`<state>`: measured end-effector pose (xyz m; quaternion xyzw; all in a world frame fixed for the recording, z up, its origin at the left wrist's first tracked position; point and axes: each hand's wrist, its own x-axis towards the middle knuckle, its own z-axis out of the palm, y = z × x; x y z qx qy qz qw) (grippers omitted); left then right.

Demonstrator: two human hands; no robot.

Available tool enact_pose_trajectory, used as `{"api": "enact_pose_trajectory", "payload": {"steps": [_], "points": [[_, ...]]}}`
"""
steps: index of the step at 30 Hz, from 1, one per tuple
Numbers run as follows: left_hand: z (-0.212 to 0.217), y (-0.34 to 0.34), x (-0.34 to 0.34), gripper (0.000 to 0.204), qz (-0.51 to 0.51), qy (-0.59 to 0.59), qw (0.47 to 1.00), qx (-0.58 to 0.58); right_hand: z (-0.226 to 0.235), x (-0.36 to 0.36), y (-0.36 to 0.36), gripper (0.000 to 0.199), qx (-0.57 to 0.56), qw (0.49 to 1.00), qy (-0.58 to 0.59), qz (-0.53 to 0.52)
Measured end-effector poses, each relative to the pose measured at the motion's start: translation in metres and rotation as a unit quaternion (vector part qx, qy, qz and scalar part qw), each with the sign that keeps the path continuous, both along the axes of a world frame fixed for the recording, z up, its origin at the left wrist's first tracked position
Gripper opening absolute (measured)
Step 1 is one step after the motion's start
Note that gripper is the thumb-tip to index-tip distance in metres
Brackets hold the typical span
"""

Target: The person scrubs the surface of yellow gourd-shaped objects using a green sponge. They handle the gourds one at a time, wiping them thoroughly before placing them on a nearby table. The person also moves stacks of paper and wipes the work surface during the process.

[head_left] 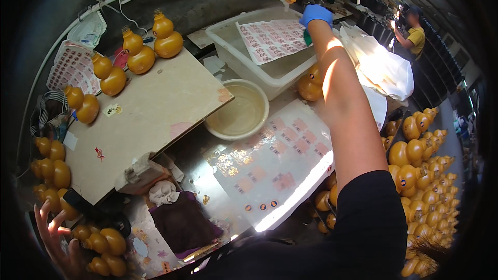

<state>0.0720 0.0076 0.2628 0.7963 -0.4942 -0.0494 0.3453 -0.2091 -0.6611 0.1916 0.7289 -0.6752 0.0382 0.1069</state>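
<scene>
My right hand [316,15], in a blue glove, reaches over the far right side of a clear plastic tub [220,41]. It is closed at the edge of a white sheet of pink printed decals [272,39], which spans the tub; my fingertips are partly hidden. Something green shows just under the glove. Beneath my forearm a glossy yellow gourd [309,88] rests against the tub. At the lower left my left hand [57,243] is raised with its fingers apart, holding nothing, beside several yellow gourds [111,241].
Gourds [168,45] line the back of a raised board [155,103]. A bowl of water [237,136] stands by the tub. Nearer lie a translucent decal sheet [270,171] and dark cloth [184,223]. Many gourds [407,176] crowd the right; a person [415,36] stands beyond.
</scene>
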Motion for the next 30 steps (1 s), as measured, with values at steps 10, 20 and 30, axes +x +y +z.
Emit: {"api": "enact_pose_trajectory", "payload": {"steps": [10, 20, 30], "points": [[-0.017, -0.015, 0.008, 0.075, -0.062, -0.016, 0.992, 0.107, -0.100, 0.085, 0.014, 0.090, 0.288, 0.957, -0.003, 0.008], [-0.020, -0.030, 0.010, 0.073, -0.078, -0.101, 0.980, 0.152, -0.130, 0.066, 0.015, 0.072, 0.132, 0.990, 0.040, 0.018], [-0.023, -0.023, 0.009, 0.074, -0.083, -0.041, 0.989, 0.113, -0.074, 0.070, 0.019, 0.051, 0.237, 0.957, -0.048, 0.161]]}}
